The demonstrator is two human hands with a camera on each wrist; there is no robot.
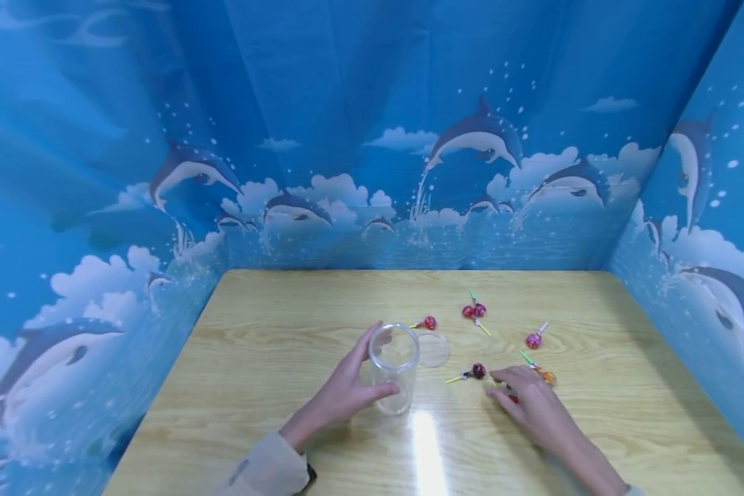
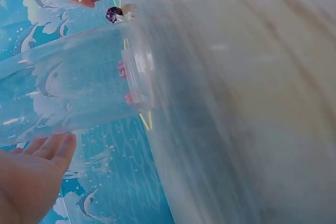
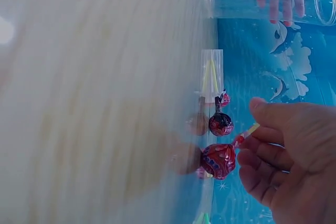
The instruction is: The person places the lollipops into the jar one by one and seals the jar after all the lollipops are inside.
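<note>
A clear plastic jar [image 1: 395,365] stands upright and open near the middle of the wooden table [image 1: 254,344]. My left hand [image 1: 372,368] holds it, thumb at the front and fingers behind. In the left wrist view the jar [image 2: 68,93] fills the left side above my left hand [image 2: 50,153]. Right of the jar, my right hand [image 1: 502,387] pinches a red lollipop [image 1: 512,397] low over the table. The right wrist view shows this red lollipop [image 3: 218,161] at the fingertips of my right hand [image 3: 252,148]. A dark lollipop [image 1: 479,370] lies just beside it.
The jar's clear lid [image 1: 432,349] lies flat behind the jar. More lollipops lie loose: one by the lid [image 1: 430,322], a pair further back [image 1: 474,310], a pink one [image 1: 535,339] and an orange one [image 1: 548,377]. Blue dolphin-print walls [image 1: 372,172] enclose three sides.
</note>
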